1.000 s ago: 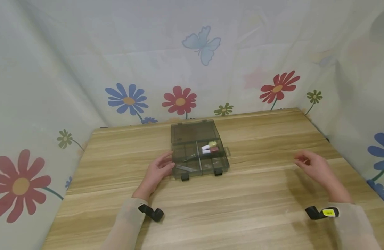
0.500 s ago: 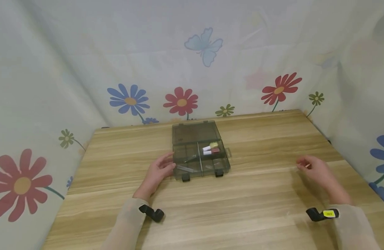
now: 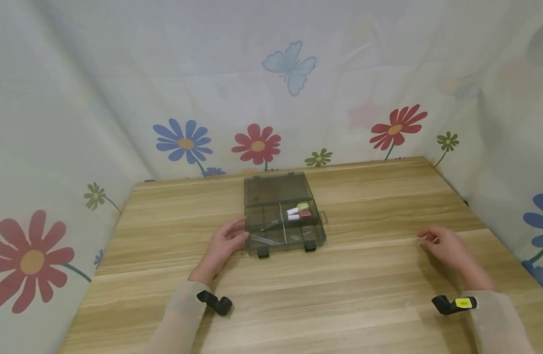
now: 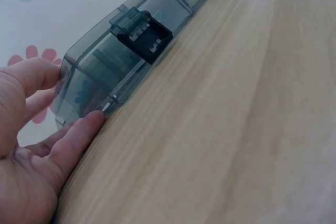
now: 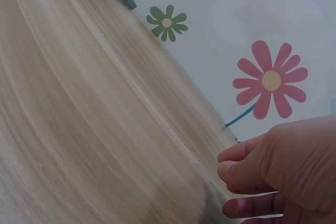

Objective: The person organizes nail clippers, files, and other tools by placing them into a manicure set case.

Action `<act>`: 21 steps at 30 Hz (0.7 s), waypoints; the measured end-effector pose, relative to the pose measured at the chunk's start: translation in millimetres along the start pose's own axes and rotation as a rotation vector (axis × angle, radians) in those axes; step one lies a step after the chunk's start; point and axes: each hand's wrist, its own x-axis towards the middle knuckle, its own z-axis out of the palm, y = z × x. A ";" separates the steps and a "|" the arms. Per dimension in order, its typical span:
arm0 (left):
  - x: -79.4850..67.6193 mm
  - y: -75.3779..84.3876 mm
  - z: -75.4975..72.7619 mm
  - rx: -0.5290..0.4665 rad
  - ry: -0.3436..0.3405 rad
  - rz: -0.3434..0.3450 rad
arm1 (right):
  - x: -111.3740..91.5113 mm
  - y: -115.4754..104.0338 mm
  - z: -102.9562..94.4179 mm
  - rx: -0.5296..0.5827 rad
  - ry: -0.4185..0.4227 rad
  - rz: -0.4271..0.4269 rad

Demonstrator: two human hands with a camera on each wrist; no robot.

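Observation:
A smoky translucent divided storage box (image 3: 283, 232) lies with its lid (image 3: 277, 189) laid back toward the wall. Two small bottles with white caps, one yellow-green (image 3: 303, 206) and one dark red (image 3: 304, 215), lie in its back right compartment. My left hand (image 3: 224, 243) touches the box's left end, fingers fairly straight, as the left wrist view shows close up. Off to the right, well apart from the box, my right hand (image 3: 443, 246) hovers over the table with thumb and index finger together. They pinch a small clear piece (image 5: 201, 170), only faintly visible.
Two black latches (image 3: 263, 252) stick out from the box's front edge. A thin clear strip (image 3: 263, 240) lies in its front left compartment. The wooden table (image 3: 342, 295) runs back to a white curtain (image 3: 209, 88) printed with flowers.
My right hand has dipped slightly toward the table, its shadow closer to it. The left hand keeps its place at the box; the whole view has shifted a little.

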 end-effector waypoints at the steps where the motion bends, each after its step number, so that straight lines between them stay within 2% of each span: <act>1: 0.0 0.0 0.0 0.001 -0.002 0.002 | -0.1 0.3 0.6 -0.002 0.001 0.001; 15: 1.2 0.7 -0.9 0.007 -0.004 -0.011 | 5.6 3.6 4.2 -0.007 -0.034 -0.005; 21: 0.1 1.1 -0.5 0.011 -0.001 -0.010 | 4.7 4.3 5.7 -0.026 -0.040 0.018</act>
